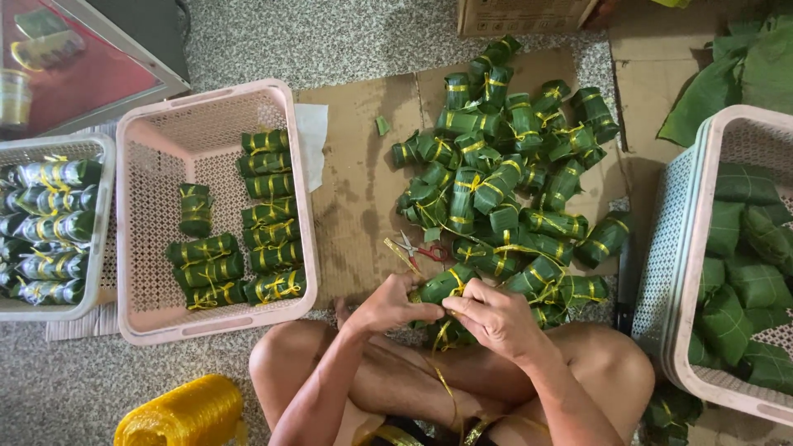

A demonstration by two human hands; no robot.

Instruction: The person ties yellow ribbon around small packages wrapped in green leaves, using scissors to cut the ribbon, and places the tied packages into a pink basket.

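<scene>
Both hands grip one green leaf-wrapped bundle (442, 287) over the lap; the left hand (388, 306) curls shut around its near end; the right hand (496, 318) pinches yellow plastic string (446, 384) against it, fingers closed; judging by this, tying is under way, and the next move calls for a taut pull; just beyond the fingertips lie red-handled scissors (421, 250) and a heap of tied bundles (512, 173); further left, a pink plastic basket (140, 322); a brown cardboard box (520, 15) sits far beyond.

Green leaf parcels (504, 173), yellow string; pink baskets (136, 136); red-handled scissors (425, 250).
</scene>
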